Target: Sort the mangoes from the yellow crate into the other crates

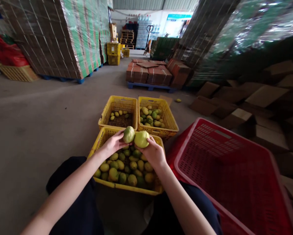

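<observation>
My left hand (pixel 114 142) is closed around a green lemon (pixel 129 134). In my right hand (pixel 154 150) is a yellower lemon (pixel 141 139), held close beside the green one. Both fruits are above the near yellow crate (pixel 126 187), which holds many green and yellow lemons (pixel 120 164). Beyond it, the back left yellow crate (pixel 104 115) has several lemons on its bottom. The back right yellow crate (pixel 170 118) contains a larger pile of mixed green and yellow lemons (pixel 150 115). My forearms hide parts of the near crate's sides.
A large red crate (pixel 189 143) stands at my right. Cardboard boxes (pixel 266 94) lie heaped behind it. Flattened cartons on a blue pallet (pixel 151 86) and tall wrapped stacks (pixel 85 39) stand farther off. One lemon (pixel 178 100) lies on the floor.
</observation>
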The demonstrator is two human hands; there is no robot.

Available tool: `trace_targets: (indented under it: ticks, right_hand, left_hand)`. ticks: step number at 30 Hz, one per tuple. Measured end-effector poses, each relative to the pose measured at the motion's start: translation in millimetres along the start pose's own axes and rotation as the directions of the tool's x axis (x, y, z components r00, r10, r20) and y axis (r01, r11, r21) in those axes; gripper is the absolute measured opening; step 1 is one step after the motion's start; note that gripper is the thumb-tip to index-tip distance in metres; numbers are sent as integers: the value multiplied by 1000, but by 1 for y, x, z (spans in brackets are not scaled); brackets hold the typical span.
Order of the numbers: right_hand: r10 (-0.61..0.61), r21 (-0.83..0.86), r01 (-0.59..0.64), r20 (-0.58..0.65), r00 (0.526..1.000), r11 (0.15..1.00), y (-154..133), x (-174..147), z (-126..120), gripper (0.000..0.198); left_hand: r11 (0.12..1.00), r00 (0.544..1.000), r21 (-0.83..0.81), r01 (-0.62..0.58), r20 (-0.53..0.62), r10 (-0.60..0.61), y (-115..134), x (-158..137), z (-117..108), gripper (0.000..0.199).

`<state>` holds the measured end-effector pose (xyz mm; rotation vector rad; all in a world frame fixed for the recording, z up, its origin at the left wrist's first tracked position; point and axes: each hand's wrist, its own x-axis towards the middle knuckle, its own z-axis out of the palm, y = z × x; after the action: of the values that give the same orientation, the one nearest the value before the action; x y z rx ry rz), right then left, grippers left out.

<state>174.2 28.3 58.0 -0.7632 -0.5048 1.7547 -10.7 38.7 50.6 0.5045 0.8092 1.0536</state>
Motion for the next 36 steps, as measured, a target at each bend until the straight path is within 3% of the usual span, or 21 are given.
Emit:
trace_targets:
  ticks: [3, 7, 10, 14, 19, 21, 27, 32, 34, 36]
  right_hand:
    - [103, 65, -99, -65, 993, 993, 5, 2, 5, 17]
    - [177, 121, -155, -200, 964, 980, 18, 5, 7, 10]
    - [196, 144, -166, -229, 954, 976, 22, 7, 6, 12]
    - [181, 150, -156, -176, 968, 976, 18, 6, 7, 17]
    - [196, 92, -183, -153, 969, 979, 17, 6, 9, 27]
    - [170, 60, -164, -136, 976, 985, 20, 6, 9, 30]
    - [7, -148, -9, -13, 1000, 989, 25, 2, 9, 32]
    - [105, -168, -82, 137, 985, 982, 18, -1, 8, 40]
    - [152, -134, -135, 127, 980, 982, 17, 1, 7, 44]
    - [231, -78, -224, 96, 968, 972, 18, 4, 5, 48]
  left_hand:
    - [999, 997, 3, 32, -67, -32, -9, 4, 3, 19]
    - [984, 996, 171, -49, -70, 61, -20, 3, 6, 21]
    - [991, 990, 128, 25, -138, -7, -23, 4, 7, 29]
    - [996, 982, -91, 23, -187, -40, -20, 6, 8, 28]
    - [975, 993, -216, 45, -98, -67, -20, 5, 8, 26]
    - [982, 997, -186, 40, -62, -53, -22, 4, 7, 26]
    - [984, 979, 40, -173, 112, 168, -22, -2, 7, 36]
    - [971, 946, 88, -223, 261, 194, -16, -9, 8, 38]
    - [980, 957, 80, -185, 241, 161, -16, -9, 8, 38]
    - [995, 987, 7, -99, 125, 97, -15, -7, 9, 36]
